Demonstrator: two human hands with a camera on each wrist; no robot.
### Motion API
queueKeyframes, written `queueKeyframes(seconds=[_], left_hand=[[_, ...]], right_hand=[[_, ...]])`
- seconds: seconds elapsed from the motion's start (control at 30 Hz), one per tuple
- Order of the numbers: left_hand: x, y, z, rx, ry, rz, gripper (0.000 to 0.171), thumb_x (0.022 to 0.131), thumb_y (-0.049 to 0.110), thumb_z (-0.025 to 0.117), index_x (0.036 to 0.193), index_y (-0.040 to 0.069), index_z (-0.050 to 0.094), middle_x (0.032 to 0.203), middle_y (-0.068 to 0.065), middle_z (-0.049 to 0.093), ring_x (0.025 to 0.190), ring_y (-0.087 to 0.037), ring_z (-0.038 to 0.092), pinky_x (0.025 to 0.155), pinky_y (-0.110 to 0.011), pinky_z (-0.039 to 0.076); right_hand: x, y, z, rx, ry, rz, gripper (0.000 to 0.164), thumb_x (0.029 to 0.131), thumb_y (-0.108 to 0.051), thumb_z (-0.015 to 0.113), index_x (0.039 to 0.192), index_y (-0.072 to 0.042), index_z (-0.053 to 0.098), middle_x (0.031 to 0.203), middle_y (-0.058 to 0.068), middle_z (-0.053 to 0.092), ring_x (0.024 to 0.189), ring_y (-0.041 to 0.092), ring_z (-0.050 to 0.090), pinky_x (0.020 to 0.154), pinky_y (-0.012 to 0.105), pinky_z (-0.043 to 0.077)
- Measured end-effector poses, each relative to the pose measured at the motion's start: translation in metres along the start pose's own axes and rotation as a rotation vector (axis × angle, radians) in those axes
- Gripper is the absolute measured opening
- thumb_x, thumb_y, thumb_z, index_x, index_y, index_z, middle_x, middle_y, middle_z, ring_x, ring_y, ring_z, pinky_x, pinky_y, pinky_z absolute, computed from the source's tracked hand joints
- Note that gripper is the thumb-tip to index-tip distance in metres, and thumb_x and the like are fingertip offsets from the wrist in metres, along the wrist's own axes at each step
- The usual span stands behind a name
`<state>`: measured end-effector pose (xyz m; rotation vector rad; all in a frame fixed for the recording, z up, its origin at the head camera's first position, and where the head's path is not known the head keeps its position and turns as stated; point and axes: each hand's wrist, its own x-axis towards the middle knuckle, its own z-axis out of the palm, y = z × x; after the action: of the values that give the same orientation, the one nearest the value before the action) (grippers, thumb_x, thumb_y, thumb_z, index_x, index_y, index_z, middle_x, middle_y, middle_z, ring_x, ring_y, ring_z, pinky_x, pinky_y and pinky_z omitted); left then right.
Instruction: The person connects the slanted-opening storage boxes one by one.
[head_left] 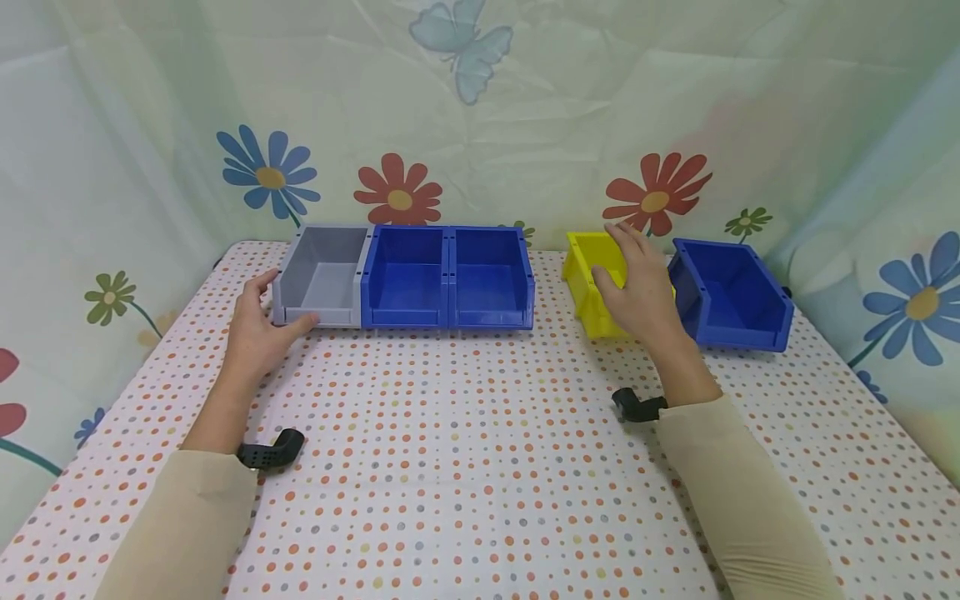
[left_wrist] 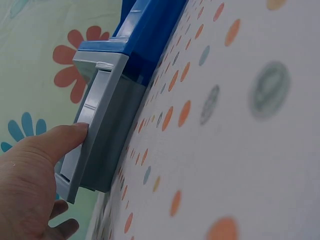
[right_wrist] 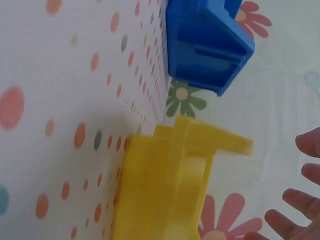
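In the head view my left hand (head_left: 255,333) is at the front left corner of a grey storage bin (head_left: 324,317). Its thumb (left_wrist: 70,137) lies on the bin's front lip and its fingers reach round the left wall. Tight against the grey bin stand two blue storage bins (head_left: 408,317), (head_left: 491,318) in a row. Over the right side of a yellow storage bin (head_left: 588,300) hovers my right hand (head_left: 637,287), fingers extended and apart. The right wrist view shows those fingers away from the yellow bin's wall, with nothing between them.
Another blue storage bin (head_left: 738,333) stands turned at an angle, just right of the yellow one. A dotted cloth (head_left: 450,467) covers the table. Behind the bins hangs a flowered curtain (head_left: 562,125), which also runs along both sides.
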<state>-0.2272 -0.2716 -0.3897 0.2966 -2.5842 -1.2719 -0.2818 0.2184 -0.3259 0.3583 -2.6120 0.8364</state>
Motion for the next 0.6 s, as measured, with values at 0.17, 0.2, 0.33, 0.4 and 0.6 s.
queueKeyframes(seconds=[0.17, 0.2, 0.33, 0.4, 0.6], left_hand=[[-0.001, 0.000, 0.000, -0.003, -0.003, -0.004, 0.097, 0.094, 0.033, 0.076, 0.167, 0.020, 0.014, 0.172, -0.020, 0.014, 0.156, -0.047, 0.019, 0.121, -0.070, 0.025], [-0.001, 0.000, 0.000, -0.004, -0.004, -0.005, 0.097, 0.094, 0.033, 0.076, 0.167, 0.020, 0.014, 0.172, -0.020, 0.014, 0.156, -0.047, 0.019, 0.121, -0.070, 0.026], [-0.001, 0.000, 0.000, -0.003, -0.006, -0.008, 0.097, 0.094, 0.033, 0.076, 0.167, 0.020, 0.014, 0.172, -0.020, 0.014, 0.157, -0.047, 0.019, 0.121, -0.070, 0.025], [-0.001, -0.001, 0.000, -0.001, -0.005, -0.007, 0.097, 0.094, 0.033, 0.076, 0.167, 0.020, 0.014, 0.172, -0.020, 0.014, 0.157, -0.047, 0.018, 0.121, -0.070, 0.025], [0.001, -0.002, 0.000, -0.001, 0.001, 0.005, 0.097, 0.093, 0.033, 0.077, 0.167, 0.020, 0.015, 0.171, -0.020, 0.015, 0.157, -0.046, 0.018, 0.122, -0.070, 0.024]], right_hand=[[-0.001, 0.008, -0.005, -0.026, 0.018, 0.044, 0.060, 0.104, -0.018, 0.057, 0.161, -0.014, 0.037, 0.168, 0.017, 0.030, 0.154, 0.044, 0.025, 0.124, 0.066, 0.023], [-0.001, 0.010, -0.005, -0.032, 0.021, 0.053, 0.060, 0.104, -0.018, 0.057, 0.161, -0.013, 0.037, 0.168, 0.017, 0.030, 0.154, 0.044, 0.026, 0.124, 0.067, 0.024], [-0.002, 0.016, -0.007, -0.051, 0.021, 0.090, 0.061, 0.104, -0.018, 0.056, 0.161, -0.013, 0.035, 0.168, 0.017, 0.030, 0.153, 0.045, 0.027, 0.123, 0.067, 0.026], [-0.002, 0.019, -0.008, -0.052, 0.019, 0.109, 0.061, 0.104, -0.019, 0.056, 0.162, -0.012, 0.035, 0.168, 0.018, 0.030, 0.152, 0.046, 0.027, 0.122, 0.067, 0.027], [-0.002, 0.030, -0.010, -0.043, 0.019, 0.170, 0.061, 0.105, -0.023, 0.054, 0.162, -0.013, 0.035, 0.168, 0.018, 0.029, 0.150, 0.047, 0.028, 0.121, 0.068, 0.029]])
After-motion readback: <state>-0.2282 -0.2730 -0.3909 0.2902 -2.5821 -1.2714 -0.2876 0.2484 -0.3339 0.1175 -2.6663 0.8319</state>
